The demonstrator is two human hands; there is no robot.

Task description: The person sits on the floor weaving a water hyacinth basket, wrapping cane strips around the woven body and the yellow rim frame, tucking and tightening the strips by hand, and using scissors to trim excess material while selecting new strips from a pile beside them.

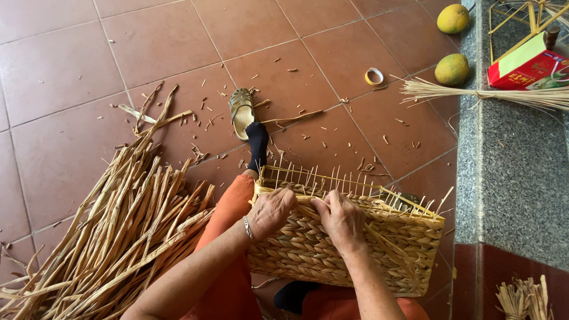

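Note:
A half-woven straw basket (379,249) lies on its side across my lap, with thin upright stakes sticking out along its top rim. My left hand (269,211) grips the woven strand at the rim's left part; a bracelet sits on that wrist. Close beside it, my right hand (341,218) pinches the same strand against the basket wall. Both hands touch the weave just below the stakes. My legs in orange trousers and black socks show under the basket.
A big pile of dried straw strands (112,237) lies on the tiled floor at left. A sandal (241,111), a tape roll (374,76), two yellow-green fruits (452,69), a tied straw bundle (486,93) and a red box (530,65) lie beyond. A grey stone step (515,184) runs along the right.

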